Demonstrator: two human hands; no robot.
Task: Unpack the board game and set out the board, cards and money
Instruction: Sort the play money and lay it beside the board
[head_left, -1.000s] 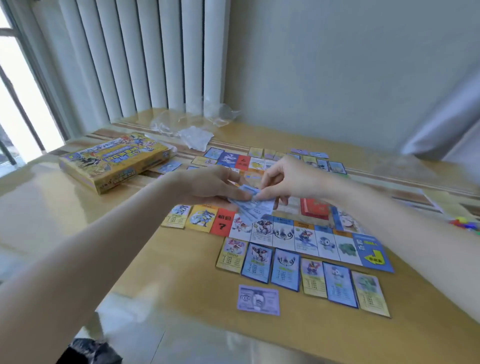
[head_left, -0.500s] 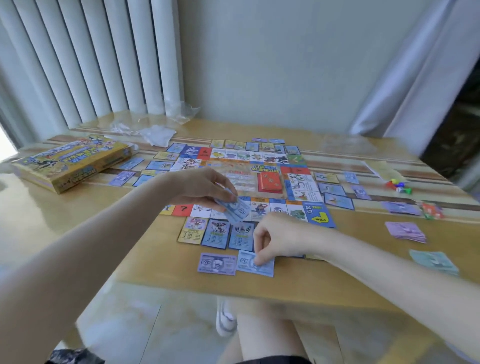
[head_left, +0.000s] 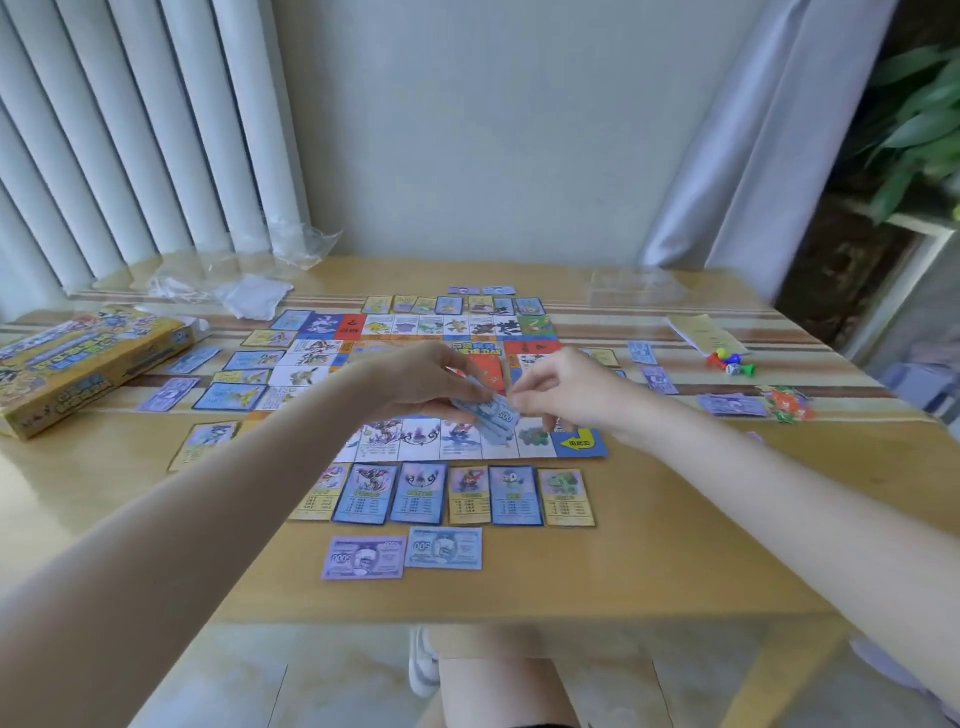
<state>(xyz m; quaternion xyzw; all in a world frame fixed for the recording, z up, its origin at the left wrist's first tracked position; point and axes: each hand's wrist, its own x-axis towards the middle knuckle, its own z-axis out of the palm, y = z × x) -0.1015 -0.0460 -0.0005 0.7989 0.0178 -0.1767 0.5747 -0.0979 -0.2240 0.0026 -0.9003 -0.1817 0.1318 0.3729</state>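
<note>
Wood-grain table (head_left: 675, 561) fills your view, a pale wall and blinds behind it. Nearest you lie two notes side by side: a purple note (head_left: 364, 557) and a blue note (head_left: 444, 547), just touching at their edges. Beyond them runs a row of cards (head_left: 447, 494) along the board's (head_left: 415, 439) near edge.

Above the board, your left hand (head_left: 423, 382) grips a fanned bundle of blue notes (head_left: 488, 415), fingers curled round it. Your right hand (head_left: 563, 392) pinches at the top note's end, thumb and fingertips closed on it.

To do this well, I'd peel only one note: slide it off with your thumb instead of tugging, since thin paper tends to drag a second sheet along. Hold the bundle firmly with your left hand so the fan doesn't spill onto the board. Lay each note flat and apart from the cards, sorted by colour.

Farther out, more cards ring the board's left and far sides, the box (head_left: 88, 364) sits at far left, and tokens (head_left: 730, 361) with other note piles lie at the right.
</note>
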